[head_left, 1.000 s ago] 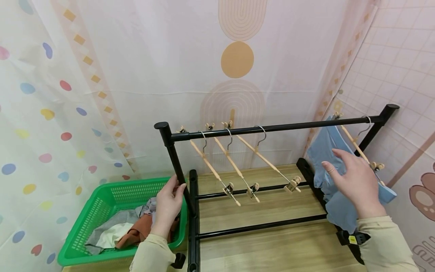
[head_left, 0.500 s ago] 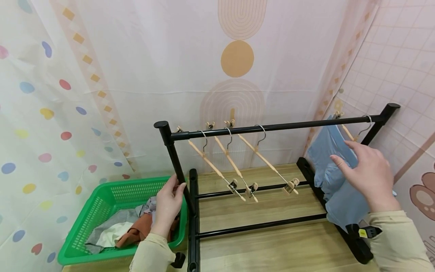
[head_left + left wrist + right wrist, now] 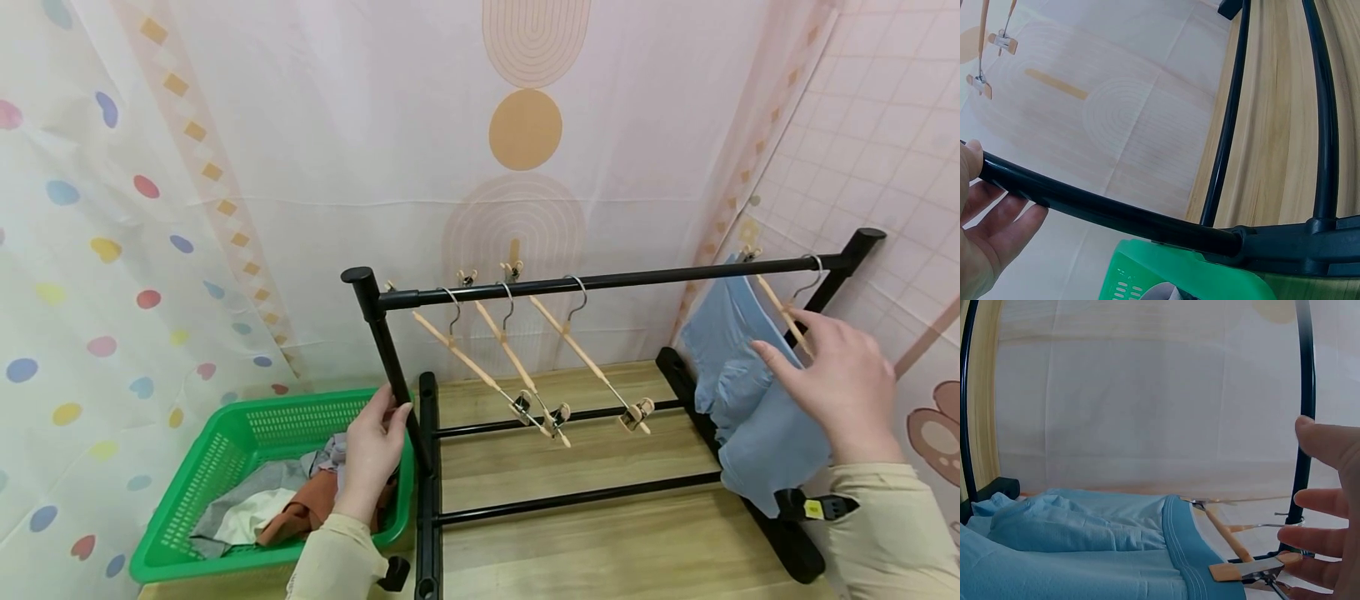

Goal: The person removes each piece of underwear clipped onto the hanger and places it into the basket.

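We see the left hand (image 3: 375, 450) at 7 o'clock in the head view; its grip pinches the left post (image 3: 386, 354) of a black rack (image 3: 570, 501) between the thumb and the fingers. The right hand (image 3: 851, 387) is between 3 and 4 o'clock, and its grip is spread, with the thumb well apart, just beside a wooden hanger (image 3: 778, 307). In the right wrist view we find it next to a metal clip (image 3: 1254, 568) of this hanger, but we cannot tell if it touches the clip. From the same hanger a light blue garment (image 3: 757, 425) hangs down, also between 3 and 4 o'clock. The hanger hooks over the black rail (image 3: 675, 277), near the end at 3 o'clock. We count three other hangers (image 3: 587, 360) on this rail, near the centre toward 5 o'clock. At 8 o'clock a green basket (image 3: 315, 417) with grey, white and rust-brown cloths (image 3: 300, 504) stands on the wooden counter (image 3: 585, 550).
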Demonstrator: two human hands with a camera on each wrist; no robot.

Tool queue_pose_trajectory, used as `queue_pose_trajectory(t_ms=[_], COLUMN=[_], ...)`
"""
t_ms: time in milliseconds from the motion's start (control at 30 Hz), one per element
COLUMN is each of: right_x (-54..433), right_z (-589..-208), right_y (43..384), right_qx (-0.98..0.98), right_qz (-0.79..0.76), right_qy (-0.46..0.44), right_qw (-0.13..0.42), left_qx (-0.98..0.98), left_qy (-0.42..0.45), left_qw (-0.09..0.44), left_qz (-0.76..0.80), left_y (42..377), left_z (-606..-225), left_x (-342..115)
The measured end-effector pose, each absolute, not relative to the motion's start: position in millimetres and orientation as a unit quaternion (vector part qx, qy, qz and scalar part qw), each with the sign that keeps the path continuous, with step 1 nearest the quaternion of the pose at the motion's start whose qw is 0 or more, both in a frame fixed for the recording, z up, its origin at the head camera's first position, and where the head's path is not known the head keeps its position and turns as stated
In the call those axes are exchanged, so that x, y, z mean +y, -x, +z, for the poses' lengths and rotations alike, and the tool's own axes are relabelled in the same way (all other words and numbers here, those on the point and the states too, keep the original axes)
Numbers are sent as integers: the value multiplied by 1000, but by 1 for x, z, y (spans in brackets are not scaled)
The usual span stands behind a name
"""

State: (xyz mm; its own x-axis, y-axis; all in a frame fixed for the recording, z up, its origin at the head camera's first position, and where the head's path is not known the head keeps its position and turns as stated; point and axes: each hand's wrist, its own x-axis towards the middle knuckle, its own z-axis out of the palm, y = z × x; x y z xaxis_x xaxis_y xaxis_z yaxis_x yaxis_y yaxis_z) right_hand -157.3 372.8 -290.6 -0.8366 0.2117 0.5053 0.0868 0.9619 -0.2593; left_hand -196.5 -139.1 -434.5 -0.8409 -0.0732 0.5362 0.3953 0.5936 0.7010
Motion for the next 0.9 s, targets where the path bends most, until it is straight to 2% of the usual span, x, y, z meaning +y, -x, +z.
queue_pose_trajectory(t_ms=[433,900], right_x=[382,390], right_z=[-292,-294], right_y=[158,159], right_qx=[-962,-969], right_qz=[122,120], right_qy=[116,111], right_qw=[216,187], left_qx=[-855,-855], left_qy=[92,93], left_qw=[262,266], left_qz=[-439,-435], left_y=[196,195], left_z=[-434,-433], left_x=[-139,-139])
